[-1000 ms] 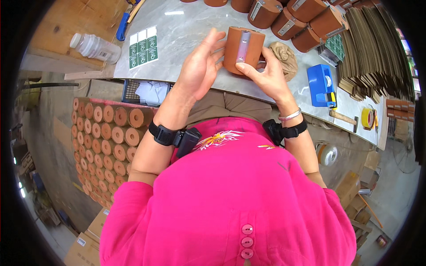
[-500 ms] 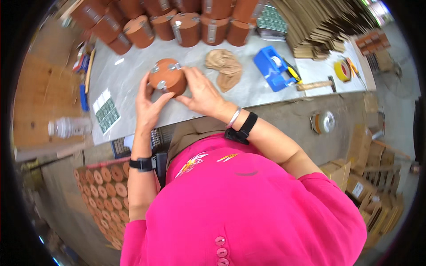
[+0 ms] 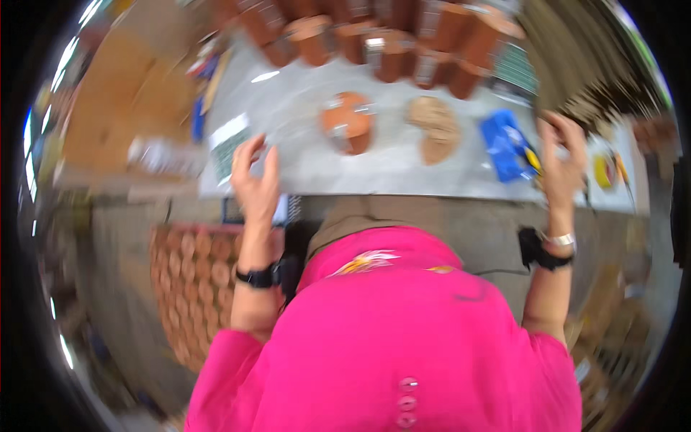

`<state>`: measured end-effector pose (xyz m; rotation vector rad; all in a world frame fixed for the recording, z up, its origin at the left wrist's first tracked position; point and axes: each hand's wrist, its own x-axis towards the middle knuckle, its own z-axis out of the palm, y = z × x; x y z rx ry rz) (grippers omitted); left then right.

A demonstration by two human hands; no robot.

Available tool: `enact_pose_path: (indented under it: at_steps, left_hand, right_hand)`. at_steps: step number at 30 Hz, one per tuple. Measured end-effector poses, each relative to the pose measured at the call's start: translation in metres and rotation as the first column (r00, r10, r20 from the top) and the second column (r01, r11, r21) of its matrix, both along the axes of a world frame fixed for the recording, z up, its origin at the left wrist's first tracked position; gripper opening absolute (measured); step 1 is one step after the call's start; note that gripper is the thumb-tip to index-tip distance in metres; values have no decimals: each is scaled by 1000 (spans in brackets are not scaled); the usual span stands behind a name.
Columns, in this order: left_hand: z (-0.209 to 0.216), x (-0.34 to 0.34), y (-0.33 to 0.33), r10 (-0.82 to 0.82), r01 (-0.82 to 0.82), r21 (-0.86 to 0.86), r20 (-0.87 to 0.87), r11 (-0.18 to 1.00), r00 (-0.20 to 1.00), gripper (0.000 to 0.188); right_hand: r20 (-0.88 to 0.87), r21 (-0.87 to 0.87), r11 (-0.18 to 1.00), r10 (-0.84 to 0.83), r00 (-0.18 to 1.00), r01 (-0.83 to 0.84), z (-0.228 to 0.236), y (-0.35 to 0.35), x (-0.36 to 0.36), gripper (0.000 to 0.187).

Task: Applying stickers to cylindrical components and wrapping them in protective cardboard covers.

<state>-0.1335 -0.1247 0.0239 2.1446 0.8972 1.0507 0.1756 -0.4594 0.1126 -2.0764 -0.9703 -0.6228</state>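
Observation:
A reddish-brown round box with metal fittings stands alone on the grey table, apart from both hands. My left hand is at the table's front left, beside a sheet of green labels. Its thumb and fingers are spread; motion blur hides whether a small pale patch between them is part of the sheet. Over at the right, my right hand is raised with its fingers apart, just beyond the blue tape dispenser. A yellow-and-black tool lies against the dispenser. The hammer is mostly hidden around that hand.
More round boxes are stacked along the back. A crumpled tan cloth lies right of the single box. Flattened cardboard and a yellow tape roll are on the right. A clear bottle lies left; stacked round pieces stand below.
Both hands have let go of the round box, which stays on the table. The left hand has moved toward the label sheet, the right far to the right. The whole view has shifted.

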Motion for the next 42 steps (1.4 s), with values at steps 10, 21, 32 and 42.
enact_pose_path:
  at_steps: [10, 21, 32, 42]
  left_hand:
    - [-30, -74, 26, 340, -6, 474, -622, 880, 706, 64]
    - [-32, -83, -11, 135, 48, 420, -396, 906, 908, 26]
    - [38, -46, -69, -40, 85, 671, -82, 737, 996, 34]
    - [64, -60, -54, 326, 447, -712, 668, 542, 669, 42]
  right_hand:
    - [-234, -24, 897, 424, 875, -441, -19, 76, -102, 22]
    - [-660, 118, 640, 622, 422, -759, -44, 163, -156, 21]
    - [-797, 414, 620, 600, 63, -666, -38, 197, -169, 29]
    - [-677, 611, 534, 735, -37, -584, -18, 206, -189, 14]
